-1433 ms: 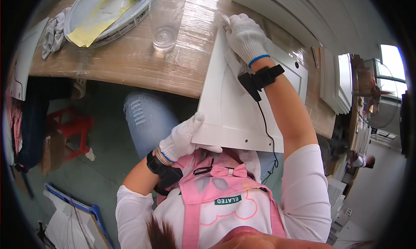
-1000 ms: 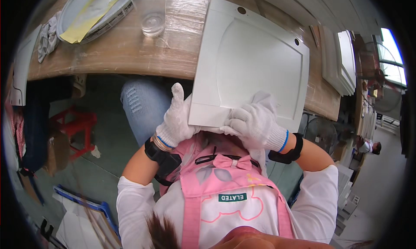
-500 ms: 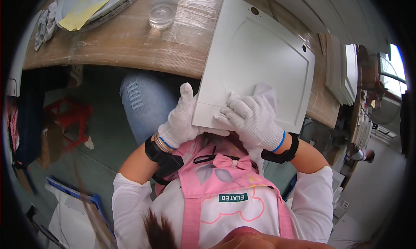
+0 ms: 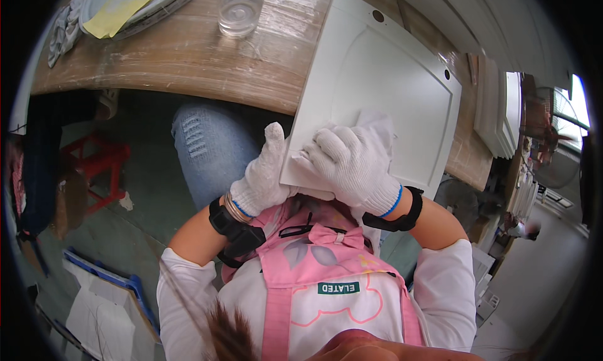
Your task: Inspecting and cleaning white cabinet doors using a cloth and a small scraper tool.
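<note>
A white panel like a cabinet door (image 4: 377, 78), with a raised frame and two dark round holes along its far edge, lies tilted from the table toward my lap. My left hand (image 4: 264, 172), in a white knit glove, holds the panel's near left corner; its thumb stands up beside the edge and its fingers reach underneath. In my gloved right hand (image 4: 355, 163) is a white cloth (image 4: 377, 123), bunched under the curled fingers and pressed on the panel's near left part. Part of the cloth sticks out beyond the knuckles.
The wooden table (image 4: 182, 66) is wrapped in clear film. On it are a clear cup (image 4: 239, 16), a round white tub with a yellow strip (image 4: 122, 12) and a grey rag (image 4: 66, 31). White panels (image 4: 499, 110) are stacked at right. A red stool (image 4: 100, 166) stands at left.
My right hand has slid left with the cloth, toward the panel's left edge near my left hand. My left hand keeps its place at the corner.
</note>
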### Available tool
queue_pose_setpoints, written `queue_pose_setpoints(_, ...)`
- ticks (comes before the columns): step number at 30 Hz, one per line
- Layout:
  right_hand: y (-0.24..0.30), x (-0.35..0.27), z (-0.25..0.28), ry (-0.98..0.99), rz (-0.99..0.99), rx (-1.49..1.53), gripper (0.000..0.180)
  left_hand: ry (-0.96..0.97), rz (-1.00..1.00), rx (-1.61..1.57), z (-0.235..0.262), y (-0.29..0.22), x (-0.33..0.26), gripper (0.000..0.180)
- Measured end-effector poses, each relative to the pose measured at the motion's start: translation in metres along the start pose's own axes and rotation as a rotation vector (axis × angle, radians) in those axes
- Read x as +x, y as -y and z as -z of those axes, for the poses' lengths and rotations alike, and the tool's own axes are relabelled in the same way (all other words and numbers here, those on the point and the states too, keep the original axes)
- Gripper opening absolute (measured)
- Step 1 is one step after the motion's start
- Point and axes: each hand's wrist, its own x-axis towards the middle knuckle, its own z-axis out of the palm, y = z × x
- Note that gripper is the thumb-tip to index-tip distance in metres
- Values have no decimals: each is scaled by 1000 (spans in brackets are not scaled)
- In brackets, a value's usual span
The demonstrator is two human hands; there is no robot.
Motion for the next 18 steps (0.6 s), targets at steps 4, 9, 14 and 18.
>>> queue_pose_setpoints(4, 3, -17, 7, 75, -25, 5, 23, 50, -4, -107, -2, -3, -2, 100)
queue_pose_setpoints(9, -19, -45, 33, 44, -107, 69, 30, 181, 17, -75, 5, -3, -1, 101)
queue_pose_setpoints(14, 2, -12, 39, -265, -231, 328, 36, 15, 0, 12, 1, -3, 0, 111)
queue_pose_setpoints(18, 14, -10, -5, 21, -98, 60, 27, 67, 11, -19, 6, 0, 2, 109)
